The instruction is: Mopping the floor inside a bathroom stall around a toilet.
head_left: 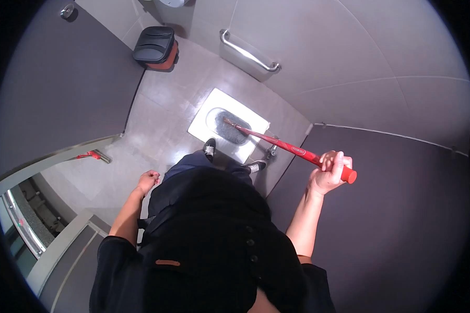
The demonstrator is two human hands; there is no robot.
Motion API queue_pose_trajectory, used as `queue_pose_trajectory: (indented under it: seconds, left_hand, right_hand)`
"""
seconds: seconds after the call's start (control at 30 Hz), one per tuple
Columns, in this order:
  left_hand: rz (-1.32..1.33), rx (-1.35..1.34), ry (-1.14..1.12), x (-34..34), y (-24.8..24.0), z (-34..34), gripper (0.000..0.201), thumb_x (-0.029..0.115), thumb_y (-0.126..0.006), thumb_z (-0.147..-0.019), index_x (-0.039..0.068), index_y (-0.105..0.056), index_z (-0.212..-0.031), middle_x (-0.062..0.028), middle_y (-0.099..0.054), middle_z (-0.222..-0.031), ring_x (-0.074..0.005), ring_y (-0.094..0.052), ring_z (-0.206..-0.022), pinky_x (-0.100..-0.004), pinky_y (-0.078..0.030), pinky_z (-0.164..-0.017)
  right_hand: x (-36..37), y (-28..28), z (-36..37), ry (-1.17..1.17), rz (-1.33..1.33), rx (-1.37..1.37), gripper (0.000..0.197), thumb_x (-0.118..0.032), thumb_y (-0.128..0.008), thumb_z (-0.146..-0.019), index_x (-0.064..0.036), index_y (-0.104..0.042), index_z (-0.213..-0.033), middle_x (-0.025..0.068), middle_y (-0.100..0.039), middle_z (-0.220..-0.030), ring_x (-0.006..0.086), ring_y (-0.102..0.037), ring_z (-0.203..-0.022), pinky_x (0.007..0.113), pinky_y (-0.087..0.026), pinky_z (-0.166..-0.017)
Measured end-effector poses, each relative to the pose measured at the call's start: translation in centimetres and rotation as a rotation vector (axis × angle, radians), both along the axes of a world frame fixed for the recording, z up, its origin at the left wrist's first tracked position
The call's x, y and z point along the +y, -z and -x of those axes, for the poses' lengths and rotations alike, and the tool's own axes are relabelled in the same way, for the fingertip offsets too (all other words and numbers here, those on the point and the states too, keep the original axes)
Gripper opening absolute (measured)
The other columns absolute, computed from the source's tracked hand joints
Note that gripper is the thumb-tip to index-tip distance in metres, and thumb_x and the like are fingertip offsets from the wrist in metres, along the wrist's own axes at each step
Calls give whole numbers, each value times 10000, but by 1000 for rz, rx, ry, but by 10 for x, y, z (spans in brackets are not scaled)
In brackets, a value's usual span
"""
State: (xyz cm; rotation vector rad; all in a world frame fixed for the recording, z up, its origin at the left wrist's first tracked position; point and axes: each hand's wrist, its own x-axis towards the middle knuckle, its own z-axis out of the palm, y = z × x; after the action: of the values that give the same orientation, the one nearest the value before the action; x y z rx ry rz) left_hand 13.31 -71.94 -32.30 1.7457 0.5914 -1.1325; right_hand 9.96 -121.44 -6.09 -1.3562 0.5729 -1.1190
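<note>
My right hand [330, 172] is closed around the thick upper end of a long red-handled brush [282, 143]. The brush slants down to the left, and its small brownish head lies over the basin of a white squat toilet [206, 116] set in the floor. Whether the head touches the basin is hard to see. At my left side, my left hand [148, 180] hangs low with its fingers loosely curled and nothing visible in them. Both shoes [209, 149] stand along the toilet's near edge.
A dark-lidded bin [155, 44] with a reddish body sits at the far left. A metal grab bar [249, 52] is fixed to the far wall. Dark partitions [381, 208] stand on either side. On the left floor lies a red tool with a grey head [102, 156], near the doorway.
</note>
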Motion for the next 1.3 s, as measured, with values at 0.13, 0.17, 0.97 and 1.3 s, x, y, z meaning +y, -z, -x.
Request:
queue_pose_trajectory:
  seconds: [0.13, 0.17, 0.97, 1.3]
  left_hand:
    - [-5, -27, 63, -1, 8, -5, 106, 82, -478, -854, 9, -554, -843, -33, -552, -695, -100, -514, -611, -227, -430, -584]
    - [17, -18, 26, -1, 12, -5, 108, 82, -476, -856, 8, -554, -844, -34, -552, -694, -101, -514, -611, -228, -429, -584]
    - [7, -28, 35, 6, 8, -4, 104, 84, -494, -841, 7, -562, -831, -37, -555, -663, -105, -513, -571, -228, -428, -550]
    - [52, -78, 31, -12, 20, 30, 101, 70, -492, -828, -4, -561, -830, -41, -558, -687, -117, -543, -606, -244, -460, -582]
  right_hand:
    - [7, -15, -7, 80, -91, 29, 290, -71, -467, -853, -88, -335, -596, 6, -345, -467, 71, -282, -378, 227, -275, -394]
    - [7, -21, -6, 78, -90, 28, 290, -71, -467, -853, -88, -335, -596, 6, -345, -467, 71, -282, -378, 227, -275, -394]
    - [63, -188, -54, -31, 117, -62, 239, -61, -497, -818, -76, -379, -611, -9, -276, -462, 74, -252, -393, 227, -287, -412]
    - [28, -296, -28, -413, 161, -209, 252, 12, -454, -843, -35, -381, -607, 28, -301, -487, 96, -251, -435, 228, -287, -452]
